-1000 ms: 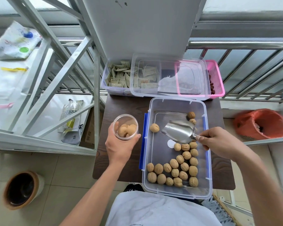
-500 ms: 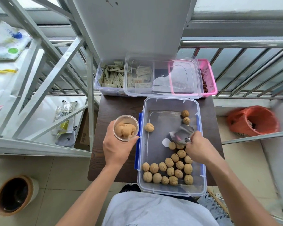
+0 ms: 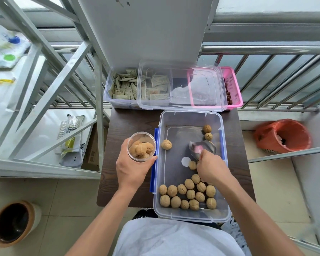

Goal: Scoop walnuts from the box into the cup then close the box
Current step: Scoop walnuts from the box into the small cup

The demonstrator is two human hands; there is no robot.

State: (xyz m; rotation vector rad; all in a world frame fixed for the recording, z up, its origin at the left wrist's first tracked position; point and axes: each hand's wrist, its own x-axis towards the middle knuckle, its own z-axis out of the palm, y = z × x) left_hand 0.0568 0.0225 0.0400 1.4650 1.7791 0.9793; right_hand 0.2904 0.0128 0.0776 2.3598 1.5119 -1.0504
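Gripping a walnut-filled clear cup (image 3: 141,146), left hand (image 3: 132,168); right hand (image 3: 211,168) clasps steel scoop (image 3: 201,147).

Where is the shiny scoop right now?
The metal scoop is inside the clear walnut box, toward its right side, held by the right hand. It sits just below two loose walnuts at the far right.

Head-worn view, steeply downward, seemingly close.
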